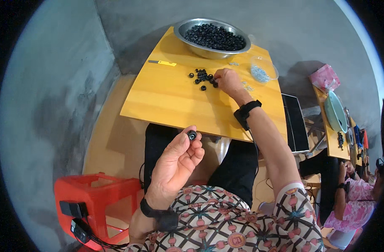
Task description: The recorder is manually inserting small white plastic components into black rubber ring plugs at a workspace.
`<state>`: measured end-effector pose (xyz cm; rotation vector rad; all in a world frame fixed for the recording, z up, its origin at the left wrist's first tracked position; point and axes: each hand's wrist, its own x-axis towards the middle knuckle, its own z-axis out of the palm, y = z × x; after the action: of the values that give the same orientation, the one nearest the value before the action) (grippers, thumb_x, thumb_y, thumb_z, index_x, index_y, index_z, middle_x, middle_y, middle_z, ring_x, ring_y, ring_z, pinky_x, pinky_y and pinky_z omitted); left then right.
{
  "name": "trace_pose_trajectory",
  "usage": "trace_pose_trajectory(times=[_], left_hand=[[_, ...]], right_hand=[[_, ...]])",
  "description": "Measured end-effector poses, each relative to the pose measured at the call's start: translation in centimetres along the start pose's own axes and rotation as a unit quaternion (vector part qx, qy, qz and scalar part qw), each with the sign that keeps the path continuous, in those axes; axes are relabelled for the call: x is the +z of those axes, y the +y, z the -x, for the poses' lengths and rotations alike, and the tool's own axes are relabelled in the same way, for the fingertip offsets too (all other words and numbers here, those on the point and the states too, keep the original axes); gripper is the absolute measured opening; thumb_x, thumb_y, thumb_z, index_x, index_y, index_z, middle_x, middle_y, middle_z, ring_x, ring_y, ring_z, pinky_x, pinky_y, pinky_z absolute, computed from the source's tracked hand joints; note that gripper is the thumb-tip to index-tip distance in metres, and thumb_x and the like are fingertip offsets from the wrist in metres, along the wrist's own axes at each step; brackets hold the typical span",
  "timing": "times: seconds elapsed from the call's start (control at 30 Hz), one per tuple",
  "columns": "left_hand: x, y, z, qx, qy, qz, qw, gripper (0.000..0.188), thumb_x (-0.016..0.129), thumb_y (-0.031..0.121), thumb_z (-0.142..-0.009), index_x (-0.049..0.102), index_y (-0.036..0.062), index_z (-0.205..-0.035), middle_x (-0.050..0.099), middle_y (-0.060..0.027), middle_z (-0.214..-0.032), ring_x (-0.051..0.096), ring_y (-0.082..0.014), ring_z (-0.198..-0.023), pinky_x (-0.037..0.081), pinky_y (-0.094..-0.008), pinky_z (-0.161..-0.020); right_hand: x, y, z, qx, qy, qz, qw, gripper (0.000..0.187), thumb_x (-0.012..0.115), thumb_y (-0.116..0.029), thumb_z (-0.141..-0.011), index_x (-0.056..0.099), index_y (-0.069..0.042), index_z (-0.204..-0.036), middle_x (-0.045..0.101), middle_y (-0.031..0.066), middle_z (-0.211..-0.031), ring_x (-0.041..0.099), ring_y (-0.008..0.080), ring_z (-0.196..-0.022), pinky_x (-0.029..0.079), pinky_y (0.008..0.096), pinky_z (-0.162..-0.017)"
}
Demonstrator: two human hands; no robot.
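My left hand (173,161) is raised in front of the table's near edge. Its thumb and finger pinch a small black round part (192,135), which shows a pale ring in its opening. Over the table, my right hand (229,82) has its fingers drawn together at the right side of a loose group of black round parts (202,76). Some of these parts lie right at its fingertips; whether one is gripped is hidden. Small clear pieces (247,86) lie scattered beside my right wrist.
A large metal basin (181,35) full of black parts stands at the table's (158,98) far edge. A yellow utility knife (164,63) lies left. A clear tub (271,67) with small pale pieces sits right. A red stool (80,189) is at lower left; another person (351,206) sits right.
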<state>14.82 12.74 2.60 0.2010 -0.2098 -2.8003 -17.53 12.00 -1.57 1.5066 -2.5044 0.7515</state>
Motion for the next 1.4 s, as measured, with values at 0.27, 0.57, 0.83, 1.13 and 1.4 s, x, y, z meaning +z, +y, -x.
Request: trace_pose_trajectory(times=[0.27,0.57,0.83,1.13,1.4], left_hand=[[-0.8,0.3,-0.7,0.002,0.001,0.006,1.0,0.032,0.06,0.009,-0.089,0.052,-0.0002,-0.118,0.061,-0.0107,-0.1,0.06,-0.0145,-0.087,0.05,-0.0297,-0.084],[-0.6,0.5,-0.4,0.022,-0.009,-0.005,1.0,0.032,0.06,0.008,-0.089,0.052,0.0002,-0.119,0.061,-0.0101,-0.101,0.06,-0.0142,-0.088,0.05,-0.0292,-0.083],[0.2,0.0,0.1,0.04,-0.008,-0.059,0.997,0.031,0.061,0.007,-0.088,0.055,0.0015,-0.118,0.062,-0.0094,-0.102,0.06,-0.0135,-0.089,0.05,-0.0286,-0.084],[1.0,-0.4,0.8,0.057,0.004,-0.107,0.993,0.03,0.062,0.009,-0.087,0.056,0.0011,-0.115,0.061,-0.009,-0.101,0.06,-0.0144,-0.089,0.05,-0.0274,-0.081],[1.2,-0.8,1.4,0.072,-0.014,-0.138,0.988,0.031,0.063,0.008,-0.086,0.057,0.0001,-0.116,0.064,-0.0095,-0.102,0.062,-0.0154,-0.091,0.05,-0.028,-0.085]], right_hand=[[0.1,1.6,0.0,0.04,0.039,0.051,0.997,0.012,0.058,-0.005,-0.074,0.068,-0.003,-0.08,0.066,0.0167,-0.071,0.065,0.029,-0.067,0.053,0.0374,-0.064],[-8.5,-5.4,8.5,0.192,-0.11,-0.533,0.817,0.015,0.055,-0.007,-0.089,0.062,0.0,-0.101,0.066,0.0066,-0.086,0.062,0.01,-0.065,0.048,0.0211,-0.052],[-9.8,-12.5,15.4,0.162,-0.11,-0.69,0.697,0.018,0.059,-0.011,-0.089,0.06,-0.002,-0.104,0.068,0.0108,-0.091,0.065,0.0135,-0.063,0.05,0.0213,-0.048],[-8.5,-14.2,17.7,0.072,0.033,-0.686,0.723,0.015,0.067,-0.004,-0.082,0.066,-0.002,-0.096,0.066,0.0033,-0.081,0.06,0.0074,-0.063,0.048,0.0189,-0.054],[-9.2,-16.8,18.8,0.076,0.051,-0.641,0.762,0.017,0.069,0.002,-0.078,0.065,0.001,-0.095,0.066,0.0029,-0.084,0.06,0.0074,-0.073,0.05,0.0201,-0.067]])
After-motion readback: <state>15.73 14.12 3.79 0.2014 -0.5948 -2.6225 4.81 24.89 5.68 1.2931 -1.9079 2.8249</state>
